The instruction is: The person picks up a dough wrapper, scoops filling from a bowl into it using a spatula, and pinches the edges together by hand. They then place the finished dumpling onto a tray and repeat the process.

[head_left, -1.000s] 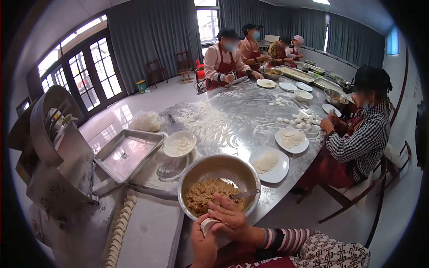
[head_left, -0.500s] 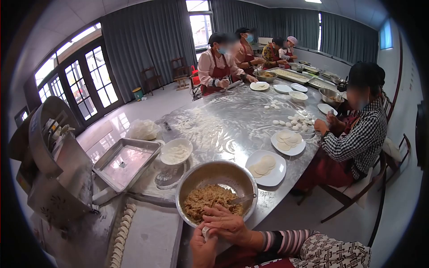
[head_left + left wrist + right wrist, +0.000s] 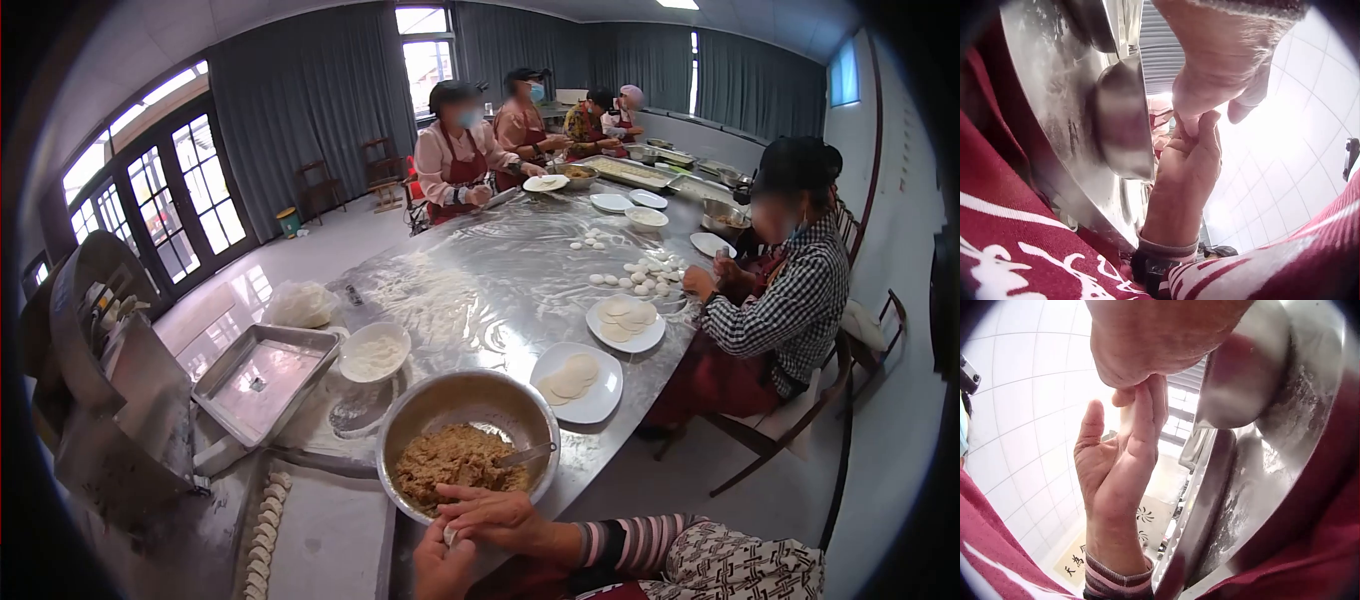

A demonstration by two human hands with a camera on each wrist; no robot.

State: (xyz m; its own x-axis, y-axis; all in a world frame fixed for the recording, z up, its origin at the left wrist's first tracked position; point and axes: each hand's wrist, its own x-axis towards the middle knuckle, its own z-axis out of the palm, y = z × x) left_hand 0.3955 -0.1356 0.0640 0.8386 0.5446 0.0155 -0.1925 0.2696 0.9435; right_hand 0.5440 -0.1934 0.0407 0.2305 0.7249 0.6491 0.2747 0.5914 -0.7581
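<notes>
Over the near rim of the mixing bowl, both hands meet around a small white dumpling, mostly hidden by the fingers. My left hand grips it from the near left side. Pressed in from the right, my right hand has its thumb side at the dumpling's edge and its long fingers laid over the left fingertips. In the left wrist view the right hand reaches up to the left fingers. Brown minced filling lies in the bowl with a metal spoon standing in it.
A tray with a row of dumplings is at the near left. Beyond it are an empty metal pan and a flour bowl. Plates of wrappers lie right. A person in checks sits at the table's right edge.
The hands have closed in around the dumpling, so less of its white dough shows. The right fingers have come further over the left hand. The head view has shifted a little.
</notes>
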